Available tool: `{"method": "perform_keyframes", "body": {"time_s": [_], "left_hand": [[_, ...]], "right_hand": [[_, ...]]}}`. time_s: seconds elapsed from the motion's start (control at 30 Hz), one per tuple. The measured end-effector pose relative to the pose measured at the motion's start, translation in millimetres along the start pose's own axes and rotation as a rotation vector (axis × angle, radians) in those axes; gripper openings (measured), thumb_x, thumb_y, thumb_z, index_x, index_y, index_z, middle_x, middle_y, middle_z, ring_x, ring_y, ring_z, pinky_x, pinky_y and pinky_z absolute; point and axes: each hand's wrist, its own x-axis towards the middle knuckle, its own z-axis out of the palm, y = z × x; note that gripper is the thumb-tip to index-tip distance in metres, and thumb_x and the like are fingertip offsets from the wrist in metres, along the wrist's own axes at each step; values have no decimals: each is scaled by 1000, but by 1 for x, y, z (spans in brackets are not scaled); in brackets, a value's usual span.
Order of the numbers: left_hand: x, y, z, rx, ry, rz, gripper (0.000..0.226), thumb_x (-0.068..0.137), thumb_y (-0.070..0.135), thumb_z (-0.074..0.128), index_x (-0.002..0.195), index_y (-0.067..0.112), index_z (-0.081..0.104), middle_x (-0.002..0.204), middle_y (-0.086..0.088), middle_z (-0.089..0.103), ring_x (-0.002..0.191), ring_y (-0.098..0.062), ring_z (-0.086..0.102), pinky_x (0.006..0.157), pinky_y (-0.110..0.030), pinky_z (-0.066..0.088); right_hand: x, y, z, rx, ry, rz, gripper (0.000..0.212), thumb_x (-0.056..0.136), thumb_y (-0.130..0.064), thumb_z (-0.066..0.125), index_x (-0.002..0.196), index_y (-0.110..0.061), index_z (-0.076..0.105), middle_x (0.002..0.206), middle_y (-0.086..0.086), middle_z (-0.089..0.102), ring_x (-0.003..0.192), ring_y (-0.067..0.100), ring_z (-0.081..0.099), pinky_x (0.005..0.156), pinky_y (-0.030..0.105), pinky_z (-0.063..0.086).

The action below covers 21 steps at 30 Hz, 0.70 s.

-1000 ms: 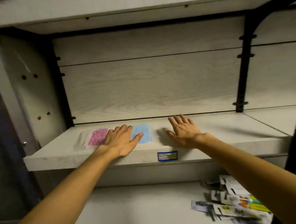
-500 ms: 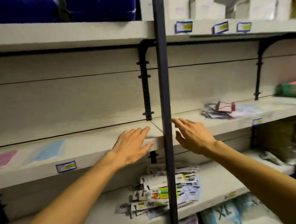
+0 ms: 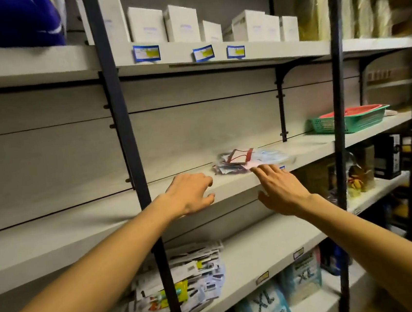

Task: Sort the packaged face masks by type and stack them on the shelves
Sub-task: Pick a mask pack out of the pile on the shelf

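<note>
Two hands: both of mine are out in front, bare and holding nothing, fingers spread loose.
Head view, left hand (image 3: pixel 191 193): it hovers over the front edge of the middle shelf (image 3: pixel 100 225), thumb below the lip, nothing pinched in it.
Head view, right hand (image 3: pixel 279 186): it reaches further along the same shelf, fingertips (image 3: pixel 258 169) at or just short of the near edge of the heap; blur keeps me from telling whether they touch.
Mask heap (image 3: pixel 248 160): a loose, unsorted pile of packaged face masks lies on the middle shelf to the right of the dark upright post (image 3: pixel 125 149), clear wrappers with red, pink and pale blue showing, all overlapping.
What changed: a second ago my palms rested on a shelf bay by a pink packet and a blue packet laid side by side; half a second ago my head and arms were swinging right, with the heap small and off to one side. Now the heap sits right at my right hand and those two packets are out of frame.
Meaning for the task: two types look started, and I judge this as the return trip for the next packet.
Next move: draw one packet off the top, since slippery wrappers may drag neighbours toward the edge.
Surroundings: white boxes (image 3: pixel 181 23) stand on the shelf above, and a green basket (image 3: pixel 348 121) stands well to the right.
</note>
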Motion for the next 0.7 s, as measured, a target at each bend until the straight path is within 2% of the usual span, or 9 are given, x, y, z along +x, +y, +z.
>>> {"method": "perform_keyframes", "body": {"time_s": [0.2, 0.33, 0.43, 0.53, 0.7], "left_hand": [[80, 5, 35, 19, -79, -22, 48, 95, 51, 46, 128, 18, 58, 129, -3, 61, 112, -27, 60, 87, -40, 49], [142, 5, 56, -1, -101, -72, 51, 95, 51, 46, 133, 18, 53, 133, -8, 56, 116, -28, 56, 91, -42, 46], [185, 10, 71, -46, -92, -111, 55, 96, 53, 45, 138, 18, 49, 136, -9, 53, 119, -29, 54, 96, -43, 45], [225, 16, 85, -64, -71, -131, 60, 96, 63, 42, 136, 19, 51, 137, -9, 54, 122, -30, 53, 97, -42, 45], [278, 30, 105, -20, -5, -144, 63, 94, 71, 35, 128, 23, 56, 134, -6, 59, 123, -28, 54, 99, -41, 40]], "right_hand": [[40, 64, 39, -21, -45, 31, 63, 95, -33, 55, 150, -14, 31, 146, 9, 46, 132, 28, 43, 104, 38, 45], [83, 107, 68, -32, -111, 44, 65, 95, -32, 56, 152, -13, 29, 152, 11, 42, 136, 30, 40, 110, 41, 40], [113, 136, 83, -34, -112, 73, 79, 96, -31, 55, 158, -10, 12, 158, 13, 34, 142, 33, 35, 113, 42, 37], [138, 160, 93, -35, -100, 80, 91, 96, -32, 56, 160, -9, -3, 156, 13, 36, 139, 32, 38, 111, 41, 37], [171, 203, 109, -43, -115, 54, 91, 97, -37, 55, 160, -10, -5, 153, 14, 40, 136, 32, 41, 109, 40, 39]]}}
